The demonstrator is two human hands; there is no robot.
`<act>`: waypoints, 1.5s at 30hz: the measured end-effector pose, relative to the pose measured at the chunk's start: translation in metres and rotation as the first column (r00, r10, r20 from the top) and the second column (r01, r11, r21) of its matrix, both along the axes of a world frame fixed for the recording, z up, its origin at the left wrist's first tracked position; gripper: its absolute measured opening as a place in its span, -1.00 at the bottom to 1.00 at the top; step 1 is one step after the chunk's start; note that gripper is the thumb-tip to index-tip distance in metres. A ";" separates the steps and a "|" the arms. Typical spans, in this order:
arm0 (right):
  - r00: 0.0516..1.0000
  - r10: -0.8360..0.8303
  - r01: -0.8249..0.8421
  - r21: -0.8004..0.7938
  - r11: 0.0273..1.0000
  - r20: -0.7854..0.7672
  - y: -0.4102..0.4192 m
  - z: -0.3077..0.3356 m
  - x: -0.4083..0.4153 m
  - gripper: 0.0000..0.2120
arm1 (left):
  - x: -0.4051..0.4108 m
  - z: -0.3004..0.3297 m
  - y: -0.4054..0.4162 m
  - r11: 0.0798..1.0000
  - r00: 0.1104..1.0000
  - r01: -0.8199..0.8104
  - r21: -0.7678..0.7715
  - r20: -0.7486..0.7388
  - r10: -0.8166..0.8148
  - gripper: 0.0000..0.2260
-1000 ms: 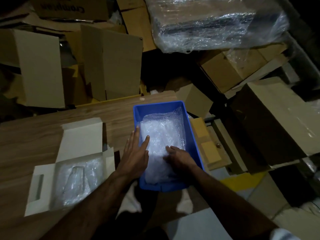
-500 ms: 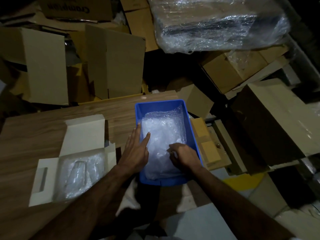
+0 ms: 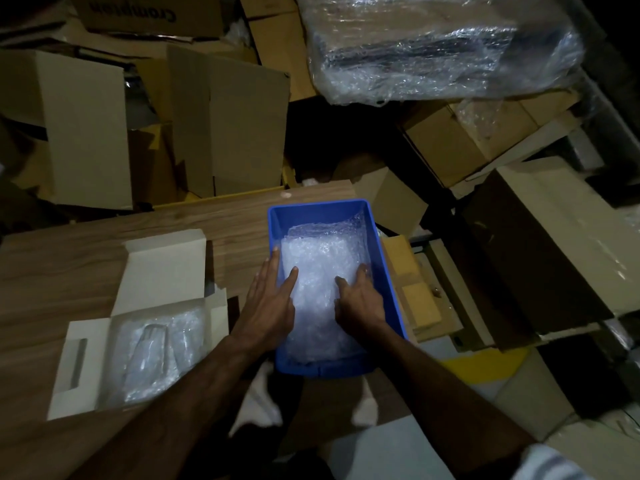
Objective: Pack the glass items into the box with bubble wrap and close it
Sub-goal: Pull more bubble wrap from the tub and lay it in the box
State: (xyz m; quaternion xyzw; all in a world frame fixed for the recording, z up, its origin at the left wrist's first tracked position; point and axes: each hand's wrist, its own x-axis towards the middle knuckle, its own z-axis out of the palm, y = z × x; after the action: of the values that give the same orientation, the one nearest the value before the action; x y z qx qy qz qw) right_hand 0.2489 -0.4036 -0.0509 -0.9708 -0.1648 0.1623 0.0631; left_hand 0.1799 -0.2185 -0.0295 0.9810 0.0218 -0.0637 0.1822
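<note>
A blue plastic bin (image 3: pixel 388 271) sits at the wooden table's right end, filled with bubble wrap (image 3: pixel 318 268). My left hand (image 3: pixel 266 306) lies flat on the bin's left wall, its thumb touching the wrap. My right hand (image 3: pixel 360 303) rests inside the bin on the wrap, fingers spread. To the left, a white cardboard box (image 3: pixel 86 355) lies open with its lid flap up. Inside it sits a glass item wrapped in bubble wrap (image 3: pixel 149 355).
The wooden table (image 3: pixel 69 251) ends just right of the bin. Beyond it stand several brown cardboard boxes (image 3: pixel 242 126) and a large plastic-wrapped bundle (image 3: pixel 440 46). More cartons (image 3: pixel 554 258) are piled low on the right.
My right hand has opened from a curled grip and slid further up the wrap. My left hand has stayed on the bin's left wall.
</note>
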 end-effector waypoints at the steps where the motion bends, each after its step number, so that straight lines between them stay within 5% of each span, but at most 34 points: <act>1: 1.000 -0.005 0.005 -0.027 1.000 0.008 0.003 -0.001 0.003 -0.61 | 0.001 0.000 0.000 1.000 1.000 -0.002 0.002 -0.008 0.002 -0.36; 6: 0.999 -0.011 0.013 -0.037 0.999 0.031 0.006 0.000 0.012 -0.77 | 0.000 -0.001 0.001 1.000 1.000 0.004 -0.009 0.024 -0.004 -0.34; 15: 0.980 0.091 -0.097 0.027 0.995 0.176 -0.001 0.004 0.008 -0.60 | 0.001 -0.008 0.003 0.999 0.997 0.011 -0.039 0.077 -0.008 -0.35; 18: 0.968 0.110 -0.127 0.062 0.990 0.227 -0.001 0.010 0.003 -0.71 | 0.000 -0.008 0.003 0.999 0.996 0.017 -0.046 0.093 -0.013 -0.37; 23: 0.974 -0.068 -0.007 0.326 0.945 0.217 -0.004 0.009 -0.007 -0.75 | -0.001 -0.007 0.005 0.998 0.996 0.038 -0.040 0.085 -0.035 -0.37; 28: 0.950 -0.313 0.235 0.663 0.711 -0.001 -0.004 0.022 -0.014 -0.63 | -0.004 -0.008 0.008 0.995 0.990 0.084 -0.049 0.117 -0.078 -0.41; 38: 0.916 -0.146 -0.155 0.665 0.730 0.373 -0.005 0.081 -0.027 -0.61 | -0.027 0.008 0.024 0.960 0.956 0.090 -0.264 0.293 -0.009 -0.49; 43: 0.955 -0.073 -0.191 0.783 0.591 0.288 0.013 0.122 -0.036 -0.56 | -0.039 0.039 0.029 0.808 0.985 -0.013 -0.589 0.132 0.113 -0.40; 45: 0.955 -0.075 -0.215 0.841 0.496 0.288 0.027 0.141 -0.043 -0.58 | -0.038 0.059 0.029 0.608 0.983 -0.114 -0.785 -0.001 0.182 -0.40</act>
State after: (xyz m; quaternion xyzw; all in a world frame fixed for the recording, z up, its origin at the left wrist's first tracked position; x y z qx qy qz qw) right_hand 0.2054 -0.3765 0.0898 -0.8130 -0.2705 -0.0823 0.5091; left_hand 0.1418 -0.1897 0.0294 0.8004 0.0658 -0.0128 0.5958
